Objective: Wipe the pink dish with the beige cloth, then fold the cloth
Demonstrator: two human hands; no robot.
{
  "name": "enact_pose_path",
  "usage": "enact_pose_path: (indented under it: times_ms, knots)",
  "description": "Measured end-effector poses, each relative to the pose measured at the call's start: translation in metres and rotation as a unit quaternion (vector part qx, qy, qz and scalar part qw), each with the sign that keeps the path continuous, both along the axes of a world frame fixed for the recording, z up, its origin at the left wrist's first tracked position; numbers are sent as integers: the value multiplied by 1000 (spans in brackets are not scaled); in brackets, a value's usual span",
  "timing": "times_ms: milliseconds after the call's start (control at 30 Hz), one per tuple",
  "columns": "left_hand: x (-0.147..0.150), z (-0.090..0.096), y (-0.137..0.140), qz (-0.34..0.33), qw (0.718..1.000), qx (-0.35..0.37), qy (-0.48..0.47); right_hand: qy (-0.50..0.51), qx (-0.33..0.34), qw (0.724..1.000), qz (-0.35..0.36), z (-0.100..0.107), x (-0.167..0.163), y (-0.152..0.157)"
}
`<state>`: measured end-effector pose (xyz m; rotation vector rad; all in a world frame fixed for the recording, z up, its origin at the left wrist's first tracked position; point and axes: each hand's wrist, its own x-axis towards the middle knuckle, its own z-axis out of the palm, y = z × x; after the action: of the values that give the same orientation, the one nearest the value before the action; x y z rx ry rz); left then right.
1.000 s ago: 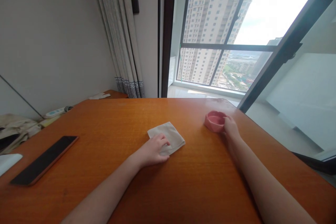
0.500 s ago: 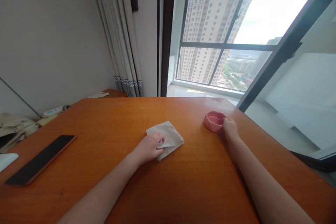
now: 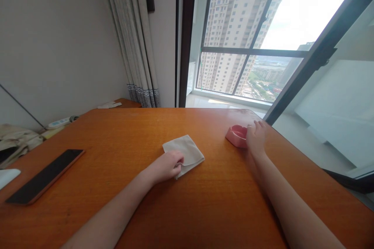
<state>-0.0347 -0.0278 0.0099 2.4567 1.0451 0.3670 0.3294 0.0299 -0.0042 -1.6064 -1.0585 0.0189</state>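
Note:
A folded light-grey cloth lies on the brown wooden table. My left hand is closed at its near left edge, fingers curled and thumb gripping the fabric. Farther off to the right sits a pink angular bowl that looks like an ashtray. Just right of it is my right hand, open, its fingers stretched up and away from the bowl. The hand hides the bowl's right side, so I cannot tell whether they still touch.
A flat black slab with a brown edge lies at the table's left. Beyond that edge are a power strip and a crumpled beige cloth. A curtain and a window with dark frames stand behind the table.
My right hand has let go of the pink bowl's rim, its fingers lifting and opening. The fingers of my left hand have curled in more on the cloth, which stays in place.

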Motion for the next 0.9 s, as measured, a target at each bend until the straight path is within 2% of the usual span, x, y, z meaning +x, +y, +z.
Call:
enact_pose_path:
  times_ms: [33,133,233,300,400,533,600,667,733,767,800,833,900]
  knots:
    - [-1,1,-1,-6,1000,-7,2,-57,18,998,-1,7,-15,-6]
    - [-1,5,-4,-14,1000,-17,10,-148,21,986,71,23,-62,-24]
    - [1,8,-7,-16,1000,13,20,-241,36,958,149,24,-95,-37]
    - [2,9,-8,-22,999,27,21,-283,34,939,192,19,-105,-40]
    - [1,6,-5,-1,1000,9,1,-288,11,927,240,11,-105,-37]
    - [3,-1,2,70,989,-90,-92,-230,-1,932,281,4,-104,-32]
    - [3,-1,8,126,954,-169,-214,-190,11,935,300,6,-111,-37]
    - [0,0,16,195,875,-239,-373,-168,8,923,348,9,-125,-48]
    - [-9,2,27,257,784,-263,-500,-185,-42,881,434,11,-141,-61]
    - [-15,2,33,279,756,-257,-533,-206,-77,853,473,11,-150,-67]
    - [-24,1,39,300,747,-242,-542,-232,-110,827,500,9,-156,-72]
    - [-33,-1,45,323,755,-220,-527,-258,-138,809,510,7,-161,-74]
    - [-52,-6,57,371,812,-156,-423,-295,-176,801,491,-1,-163,-74]
